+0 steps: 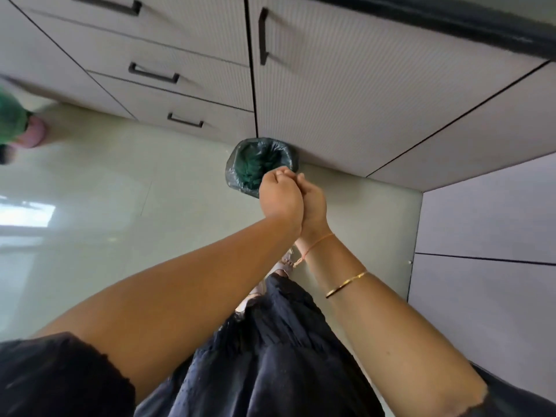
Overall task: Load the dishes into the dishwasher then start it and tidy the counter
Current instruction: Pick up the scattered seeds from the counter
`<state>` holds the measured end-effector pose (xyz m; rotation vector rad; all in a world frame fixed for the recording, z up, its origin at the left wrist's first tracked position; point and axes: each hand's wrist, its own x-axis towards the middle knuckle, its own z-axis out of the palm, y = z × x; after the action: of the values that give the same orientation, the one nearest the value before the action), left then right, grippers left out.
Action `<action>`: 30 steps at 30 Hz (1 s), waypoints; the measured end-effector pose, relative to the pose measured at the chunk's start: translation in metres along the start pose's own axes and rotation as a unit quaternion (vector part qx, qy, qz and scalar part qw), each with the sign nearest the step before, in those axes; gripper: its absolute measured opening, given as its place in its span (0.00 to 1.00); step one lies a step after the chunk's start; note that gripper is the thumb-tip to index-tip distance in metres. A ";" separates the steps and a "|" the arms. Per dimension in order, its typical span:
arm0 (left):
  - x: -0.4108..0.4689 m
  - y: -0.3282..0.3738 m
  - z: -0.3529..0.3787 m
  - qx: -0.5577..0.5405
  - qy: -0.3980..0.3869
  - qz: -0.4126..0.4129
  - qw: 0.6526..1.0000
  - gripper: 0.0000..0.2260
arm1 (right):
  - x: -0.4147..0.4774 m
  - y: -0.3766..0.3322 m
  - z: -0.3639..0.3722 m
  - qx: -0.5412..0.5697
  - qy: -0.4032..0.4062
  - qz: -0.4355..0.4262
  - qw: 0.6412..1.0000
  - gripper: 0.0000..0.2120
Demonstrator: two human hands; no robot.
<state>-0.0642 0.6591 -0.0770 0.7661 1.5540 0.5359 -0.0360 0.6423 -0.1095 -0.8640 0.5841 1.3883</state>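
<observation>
No dishes and no dishwasher show here. Of the task's things only the black front edge of the surface (451, 22) is in view, along the top right, and whatever lies on it is out of sight. How far the loading and starting have got cannot be read. My judgement is that this belongs to the tidying part, with scraps or crumbs going into the bin, and that wiping the surface may yet be left. The person stands over a small round waste bin lined with a dark green-grey plastic bag (233, 176). It sits on the pale glossy tiled floor (120, 206), just beside the foot of the light grey cabinet door with a black vertical handle (331, 94). The 2 hands are held together above the bin's near rim. The left hand (281, 200) lies in front, its back to the camera and its fingers curled down against the right hand (316, 206), which is mostly hidden behind it. Whether either holds anything cannot be told. Inside the bin only crumpled liner shows, and no rubbish can be made out. Further left are 3 light grey drawers with black bar handles (153, 73).
</observation>
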 end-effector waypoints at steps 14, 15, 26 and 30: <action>0.185 -0.075 0.038 0.023 0.017 -0.108 0.994 0.14 | 0.188 0.010 -0.047 -0.030 0.087 0.046 0.995 0.17; 0.208 -0.080 0.039 0.017 0.018 -0.121 0.992 0.14 | 0.208 0.014 -0.047 -0.024 0.106 0.031 0.994 0.18; 0.288 -0.055 0.044 -0.028 -0.002 -0.187 0.982 0.14 | 0.281 -0.002 -0.010 -0.163 0.283 -0.069 0.943 0.16; 0.292 -0.052 0.041 -0.025 -0.008 -0.202 0.979 0.13 | 0.279 -0.011 -0.009 -0.128 0.282 -0.074 0.948 0.15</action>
<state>-0.0377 0.8350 -0.3181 0.3980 1.6200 0.2661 0.0107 0.8009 -0.3348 -1.5076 0.7608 1.0869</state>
